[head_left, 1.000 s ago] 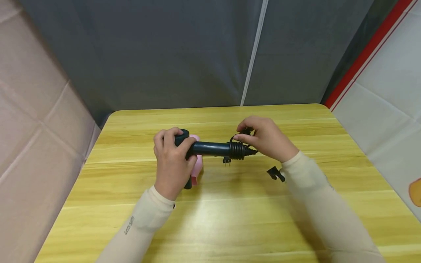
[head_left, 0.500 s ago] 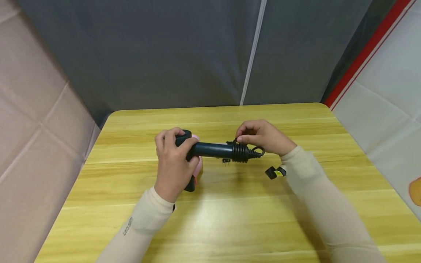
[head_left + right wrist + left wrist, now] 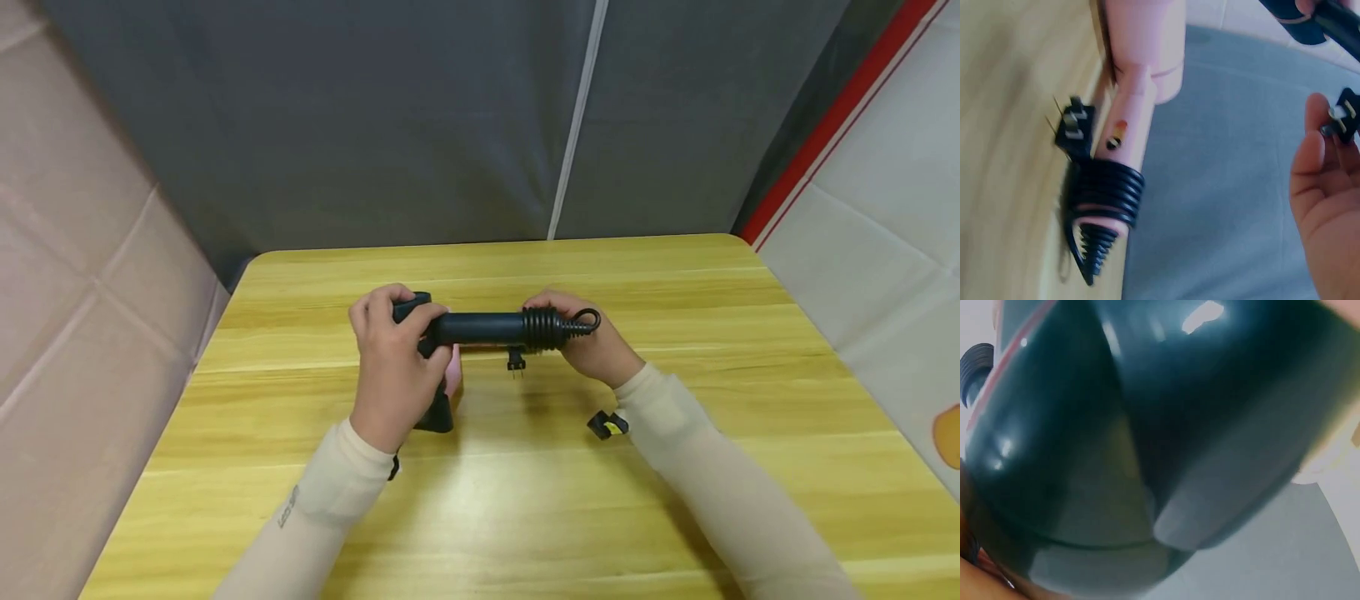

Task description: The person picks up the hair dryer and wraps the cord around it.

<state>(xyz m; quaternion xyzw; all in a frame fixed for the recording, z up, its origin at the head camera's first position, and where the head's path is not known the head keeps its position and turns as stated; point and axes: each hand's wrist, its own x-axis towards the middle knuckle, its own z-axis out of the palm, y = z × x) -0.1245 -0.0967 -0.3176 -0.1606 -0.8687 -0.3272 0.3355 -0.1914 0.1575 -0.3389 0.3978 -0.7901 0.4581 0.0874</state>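
In the head view, my left hand (image 3: 393, 358) grips the body of a dark hair dryer (image 3: 480, 328), holding it above the table with its handle pointing right. Its black cord (image 3: 543, 328) is wound in coils round the handle's end. My right hand (image 3: 596, 354) is partly hidden behind that end. In the right wrist view its fingers hold a black plug (image 3: 1347, 115). A pink hair dryer (image 3: 1147, 37) lies on the table underneath, its own cord (image 3: 1107, 190) coiled round the handle and its plug (image 3: 1075, 131) beside the coils. The dark dryer's glossy body (image 3: 1072, 444) fills the left wrist view.
The wooden table (image 3: 525, 517) has a grey curtain (image 3: 375, 125) behind its far edge. Pale panels (image 3: 90, 292) stand at the sides. A small black device (image 3: 607, 425) sits at my right wrist.
My right hand has moved left and in behind the coiled handle end. The dark dryer's handle has shifted slightly up in the head view. My left hand keeps its hold.
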